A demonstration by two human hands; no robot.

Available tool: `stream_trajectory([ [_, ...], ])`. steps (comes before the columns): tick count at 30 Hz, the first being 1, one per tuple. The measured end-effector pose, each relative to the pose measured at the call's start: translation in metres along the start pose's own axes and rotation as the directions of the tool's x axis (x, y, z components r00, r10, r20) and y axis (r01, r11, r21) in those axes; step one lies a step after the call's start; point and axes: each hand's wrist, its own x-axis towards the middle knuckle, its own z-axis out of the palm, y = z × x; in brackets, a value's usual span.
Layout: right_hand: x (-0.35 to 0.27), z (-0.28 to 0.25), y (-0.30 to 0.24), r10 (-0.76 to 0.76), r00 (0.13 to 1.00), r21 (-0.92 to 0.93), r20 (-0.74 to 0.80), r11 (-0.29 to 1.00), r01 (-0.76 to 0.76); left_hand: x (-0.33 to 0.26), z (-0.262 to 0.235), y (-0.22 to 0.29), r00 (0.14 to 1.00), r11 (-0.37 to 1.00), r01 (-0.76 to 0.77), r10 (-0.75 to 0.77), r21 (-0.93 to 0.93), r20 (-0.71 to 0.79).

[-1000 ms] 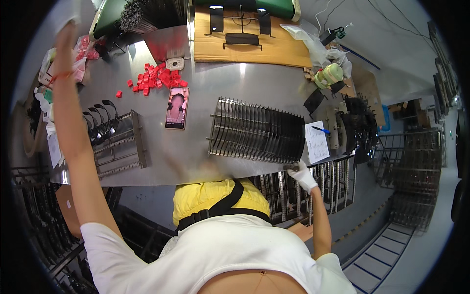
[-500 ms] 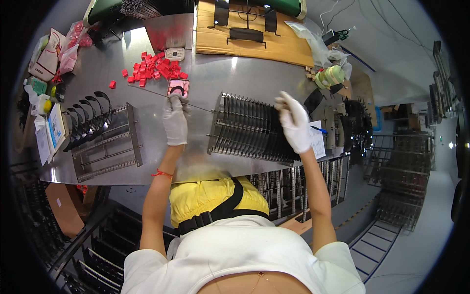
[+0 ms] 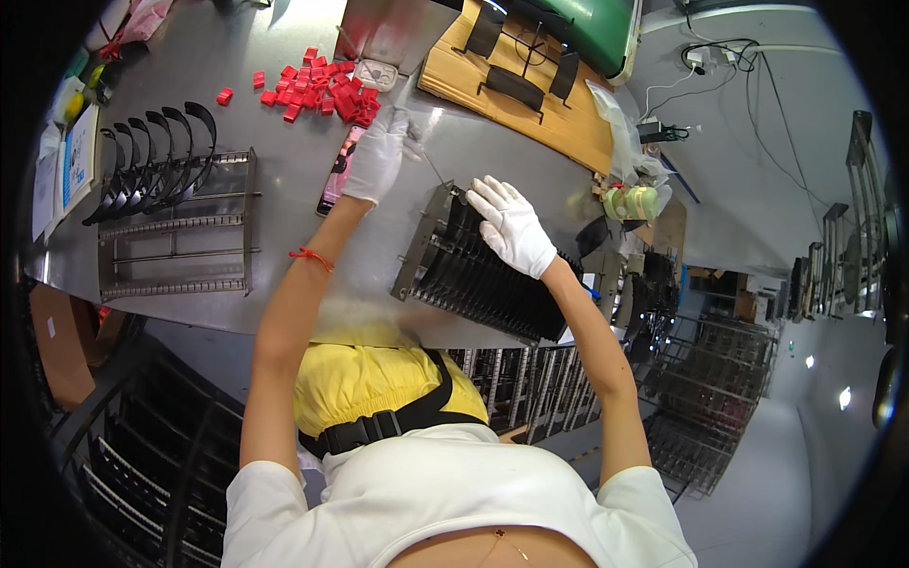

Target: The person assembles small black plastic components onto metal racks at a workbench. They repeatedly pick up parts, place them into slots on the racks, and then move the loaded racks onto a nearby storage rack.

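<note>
My left hand (image 3: 379, 159), in a white glove, is closed around a thin metal rod (image 3: 433, 167). One end of the rod runs to the far left corner of a metal rack (image 3: 413, 257) packed with a row of black curved plates (image 3: 488, 279). My right hand (image 3: 511, 227), also gloved, lies over the rack's far side with its fingers stretched out, touching the plates' upper edges. Beneath my left hand and wrist lies a phone (image 3: 333, 182) with a pink lit screen, partly covered.
Red plastic clips (image 3: 308, 87) lie heaped beside a small white case (image 3: 376, 75). A second metal rack (image 3: 248, 222) at left carries several curved black plates (image 3: 156, 156). Cardboard (image 3: 450, 76) at the back bears a black metal frame. Green bottles (image 3: 632, 202) stand at right.
My right hand has moved left onto the far side of the rack's plates. My left hand has shifted right and away, and the rod is now angled more steeply. The whole view has turned.
</note>
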Motion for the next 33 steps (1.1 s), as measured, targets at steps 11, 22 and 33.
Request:
stream_trajectory([
  [11, 0.001, -0.002, 0.002, -0.013, 1.000, 0.014, -0.028, 1.000, 0.014, 0.005, -0.022, -0.034, 0.838, 0.928, 0.362, -0.367, -0.092, -0.404],
  [22, -0.037, -0.020, 0.024, 0.063, 0.998, -0.034, 0.020, 0.997, -0.062, -0.015, 0.046, -0.053, 0.705, 0.697, 0.709, -0.699, 0.109, -0.116],
  [33, -0.118, -0.019, 0.048, 0.311, 0.949, -0.064, -0.044, 0.947, -0.314, 0.009, -0.008, -0.094, 0.629, 0.584, 0.758, -0.773, -0.290, 0.086],
])
